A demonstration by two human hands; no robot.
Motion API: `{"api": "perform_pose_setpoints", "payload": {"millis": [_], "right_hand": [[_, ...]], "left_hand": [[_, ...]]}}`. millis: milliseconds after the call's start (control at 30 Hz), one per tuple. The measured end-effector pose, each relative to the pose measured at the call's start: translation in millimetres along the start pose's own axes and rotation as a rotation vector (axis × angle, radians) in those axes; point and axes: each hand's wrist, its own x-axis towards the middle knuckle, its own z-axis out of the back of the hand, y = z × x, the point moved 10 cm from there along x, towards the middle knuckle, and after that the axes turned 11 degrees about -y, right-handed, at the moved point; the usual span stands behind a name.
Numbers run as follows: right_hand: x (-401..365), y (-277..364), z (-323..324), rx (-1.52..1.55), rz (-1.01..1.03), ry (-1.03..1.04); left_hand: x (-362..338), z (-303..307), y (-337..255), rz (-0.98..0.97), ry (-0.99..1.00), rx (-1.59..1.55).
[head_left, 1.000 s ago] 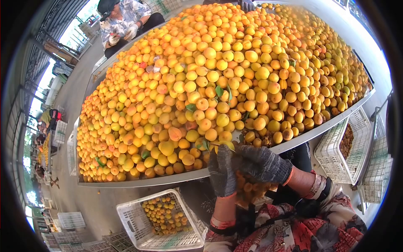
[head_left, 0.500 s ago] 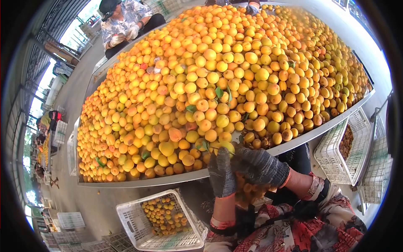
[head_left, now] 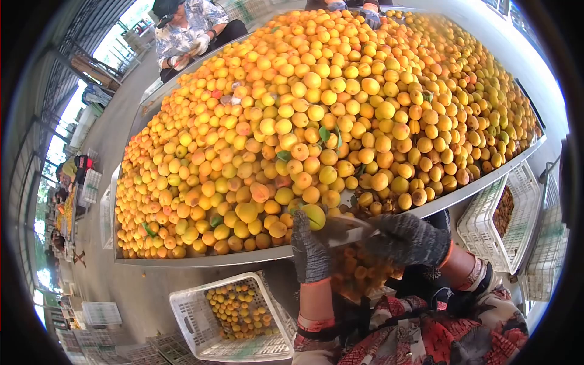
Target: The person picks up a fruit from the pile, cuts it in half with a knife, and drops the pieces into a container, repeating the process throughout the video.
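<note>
My left hand (head_left: 311, 250), in a dark grey knit glove, is closed on a yellow-green apricot (head_left: 314, 216) at the table's near edge. The fruit shows a crease down its side. To the right, my right hand (head_left: 413, 239), in a matching glove, has its fingers curled. A pale, blurred streak (head_left: 356, 230) lies between the hands; I cannot make out what it is or whether my right hand holds it. Beyond both hands spreads a large heap of apricots (head_left: 261, 140) with a few green leaves.
A metal rim (head_left: 201, 263) borders the table. A white crate (head_left: 182, 304) of apricots stands below left; another crate (head_left: 473, 228) with dark contents is at right. More orange fruit (head_left: 359, 267) lies below my hands. A person (head_left: 191, 30) sits across; another's gloved hand (head_left: 371, 17) is at the far edge.
My hands have moved apart, the right one shifting rightward. The apricot has come left with my left hand. The view has tilted slightly.
</note>
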Motion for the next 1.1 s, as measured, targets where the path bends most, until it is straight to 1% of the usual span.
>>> {"api": "perform_pose_setpoints", "payload": {"millis": [33,100,133,167,200,233,267,300,333,400,433,467,500,533,600,633,667,700,733,767,800,833,867,900,933,967,1000,1033,1100], "right_hand": [[1.3,-3.7,4.2,-0.002,-0.003,0.002],[-12.1,45.3,35.0,0.443,0.562,-0.107],[-9.6,52.5,36.0,0.315,0.605,-0.135],[-3.4,57.6,34.0,0.313,0.601,-0.140],[2.4,65.7,27.2,0.231,0.650,-0.142],[7.1,70.0,20.7,0.148,0.701,-0.142],[12.2,66.3,15.6,0.044,0.718,-0.174],[17.0,61.5,11.8,0.045,0.720,-0.173],[21.0,57.2,10.6,0.046,0.729,-0.202],[26.4,49.6,4.9,0.047,0.737,-0.230],[27.4,46.8,7.3,0.088,0.744,-0.292],[26.1,44.6,11.7,0.130,0.749,-0.354],[25.2,43.5,11.0,0.130,0.746,-0.354],[24.6,42.7,12.3,0.122,0.744,-0.377],[24.4,42.9,13.6,0.112,0.743,-0.398],[25.9,40.8,14.7,0.208,0.712,-0.382],[27.4,38.2,14.8,0.305,0.679,-0.365],[28.2,37.1,12.2,0.305,0.679,-0.365],[39.0,20.1,12.1,0.505,0.509,-0.353],[47.5,2.6,9.6,0.699,0.332,-0.337],[47.1,3.6,9.6,0.699,0.329,-0.337],[46.1,4.0,14.0,0.803,0.313,-0.359],[46.2,5.7,20.3,0.905,0.301,-0.378],[42.2,10.6,24.5,0.905,0.297,-0.379],[39.9,11.5,21.9,0.913,0.203,-0.327],[40.5,10.8,17.7,0.915,0.118,-0.273],[43.4,9.1,17.9,0.914,0.122,-0.275],[47.6,2.1,18.2,0.949,0.116,-0.285],[47.3,-7.1,21.1,0.980,0.108,-0.301]], "left_hand": [[-4.8,-1.1,-8.2,0.003,-0.002,-0.001],[-29.1,-27.0,-8.0,0.232,0.187,-0.032],[-25.2,-20.1,4.5,0.236,0.193,-0.033],[-17.3,-8.7,14.6,0.050,0.248,0.155],[-17.1,-7.6,17.0,-0.139,0.302,0.342],[-20.9,-13.7,16.9,-0.139,0.305,0.341],[-21.5,-11.6,15.1,-0.092,0.199,0.277],[-21.9,-8.2,15.2,-0.048,0.093,0.212],[-25.1,-12.9,17.8,-0.049,0.092,0.212],[-30.6,-19.0,12.4,-0.158,0.052,0.234],[-35.2,-26.8,6.6,-0.156,0.054,0.234],[-41.6,-33.5,5.0,-0.033,0.033,0.073],[-45.7,-36.4,9.0,0.090,0.008,-0.089],[-42.7,-30.6,16.7,0.090,0.008,-0.089],[-37.3,-19.5,8.8,-0.306,0.014,0.336],[-38.1,-20.9,10.3,-0.306,0.014,0.336],[-36.9,-17.2,15.6,-0.228,-0.020,0.210],[-35.5,-14.0,20.5,-0.151,-0.055,0.083],[-38.5,-16.7,14.4,-0.151,-0.054,0.082],[-47.8,-24.0,-8.6,-0.327,-0.054,0.326],[-56.4,-31.9,-24.6,-0.503,-0.055,0.572],[-53.7,-27.9,-20.1,-0.503,-0.056,0.572],[-46.5,-18.1,-12.5,-0.477,-0.081,0.451],[-42.3,-8.6,-4.9,-0.441,-0.103,0.338],[-40.7,-5.6,-4.6,-0.437,-0.101,0.343],[-48.0,-16.6,-23.5,-0.698,-0.063,0.567],[-59.3,-31.7,-33.7,-0.959,-0.023,0.790],[-55.6,-31.4,-29.3,-0.959,-0.021,0.785],[-23.6,-6.5,6.2,-0.450,-0.053,0.388]]}}
